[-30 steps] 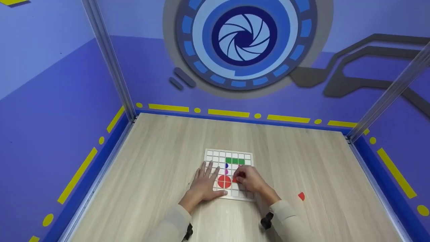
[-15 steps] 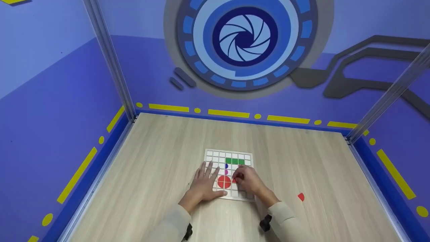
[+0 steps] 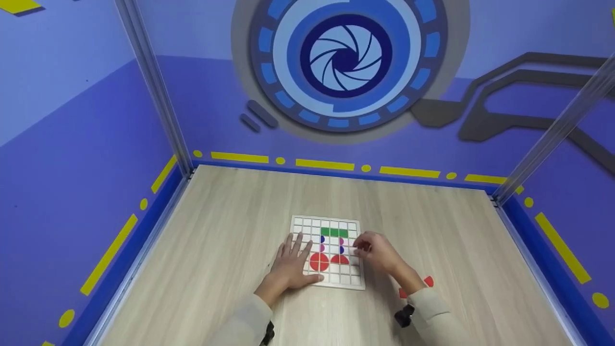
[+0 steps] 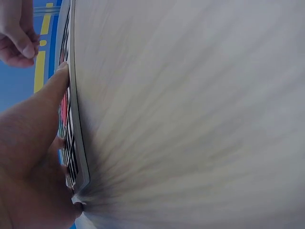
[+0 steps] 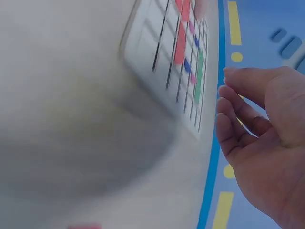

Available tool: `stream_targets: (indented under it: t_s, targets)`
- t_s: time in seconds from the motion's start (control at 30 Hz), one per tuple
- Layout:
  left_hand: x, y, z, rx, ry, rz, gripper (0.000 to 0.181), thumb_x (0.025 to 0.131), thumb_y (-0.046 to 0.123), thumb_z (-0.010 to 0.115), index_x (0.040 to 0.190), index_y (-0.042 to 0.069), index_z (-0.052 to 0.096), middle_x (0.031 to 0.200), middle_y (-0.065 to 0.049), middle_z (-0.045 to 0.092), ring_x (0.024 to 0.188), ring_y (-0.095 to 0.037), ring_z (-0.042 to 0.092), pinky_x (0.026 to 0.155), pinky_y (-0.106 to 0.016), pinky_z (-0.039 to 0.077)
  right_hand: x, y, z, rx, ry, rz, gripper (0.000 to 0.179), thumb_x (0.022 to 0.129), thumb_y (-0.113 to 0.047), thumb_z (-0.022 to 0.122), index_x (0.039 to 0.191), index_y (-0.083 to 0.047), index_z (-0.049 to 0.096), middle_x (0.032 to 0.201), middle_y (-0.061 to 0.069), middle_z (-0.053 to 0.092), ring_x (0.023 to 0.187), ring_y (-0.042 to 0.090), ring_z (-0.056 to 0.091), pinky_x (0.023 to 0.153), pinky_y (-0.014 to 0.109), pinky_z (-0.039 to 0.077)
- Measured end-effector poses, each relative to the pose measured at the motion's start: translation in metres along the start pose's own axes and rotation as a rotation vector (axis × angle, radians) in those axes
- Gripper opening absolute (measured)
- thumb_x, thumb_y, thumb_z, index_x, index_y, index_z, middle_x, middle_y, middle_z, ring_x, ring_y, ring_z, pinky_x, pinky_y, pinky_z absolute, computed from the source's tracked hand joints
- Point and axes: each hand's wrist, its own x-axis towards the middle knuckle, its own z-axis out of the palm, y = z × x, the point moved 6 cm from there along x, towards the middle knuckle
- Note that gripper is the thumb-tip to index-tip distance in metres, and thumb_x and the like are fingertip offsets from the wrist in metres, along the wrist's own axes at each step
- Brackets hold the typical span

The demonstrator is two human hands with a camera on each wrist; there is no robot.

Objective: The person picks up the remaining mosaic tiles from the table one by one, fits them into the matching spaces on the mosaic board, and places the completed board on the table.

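Note:
A white gridded board [image 3: 332, 278] lies flat on the table, bearing colored pieces: a green strip [image 3: 334, 232], small blue and pink half-round pieces, a red circle [image 3: 314, 265] and a red half circle [image 3: 335, 260]. My left hand [image 3: 290, 266] rests spread over the board's left side, its thumb at the front edge in the left wrist view. Beside the board's right edge is my right hand [image 3: 379, 252], raised off the pieces. In the right wrist view its fingers [image 5: 238, 126] are loosely bent, with nothing between them and the thumb.
Two loose red pieces lie right of the board: one red quarter piece [image 3: 429, 281] beyond the right wrist, and another red piece [image 3: 402, 292] partly hidden by the forearm. Blue printed walls with metal posts [image 3: 153, 86] enclose the wooden table [image 3: 230, 230].
My right hand has let go of the red piece and moved right, off the board. The red half circle and the pieces above it now show. My left hand stays put.

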Motion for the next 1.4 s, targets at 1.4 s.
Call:
stream_targets:
  t_s: [1.4]
  targets:
    - [-0.001, 0.0, -0.001, 0.003, -0.009, 0.002, 0.107, 0.091, 0.074, 0.065, 0.168, 0.01, 0.029, 0.176, -0.02, 0.009, 0.161, -0.047, 0.003, 0.129, -0.06, 0.013, -0.108, 0.049, -0.035, -0.214, -0.203, -0.105, 0.022, 0.085, 0.008, 0.079, 0.09, -0.011, 0.068, 0.085, -0.003, 0.057, 0.075, 0.004, 0.052, 0.063, 0.027, 0.049]
